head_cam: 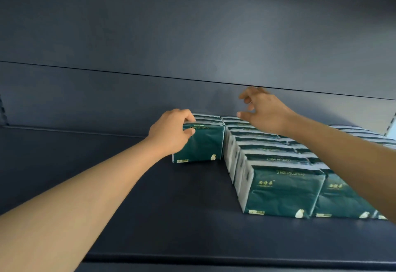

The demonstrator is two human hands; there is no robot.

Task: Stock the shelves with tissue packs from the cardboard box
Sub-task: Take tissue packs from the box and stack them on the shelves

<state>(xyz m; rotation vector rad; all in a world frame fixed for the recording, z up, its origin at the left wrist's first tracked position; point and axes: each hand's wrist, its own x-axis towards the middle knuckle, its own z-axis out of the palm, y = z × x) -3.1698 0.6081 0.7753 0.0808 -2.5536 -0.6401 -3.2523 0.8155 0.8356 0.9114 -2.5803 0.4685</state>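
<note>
Firmly in left grip (171,132): tissue pack (203,143).

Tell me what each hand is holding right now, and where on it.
The left hand grips a green tissue pack by its top left corner, on the shelf. The right hand holds nothing, open above the rows of packs.

Dark blue-grey metal shelf (150,218); matching back panel (192,36) with one horizontal seam; slotted uprights at both edges; soft light on the panel's middle.
</note>
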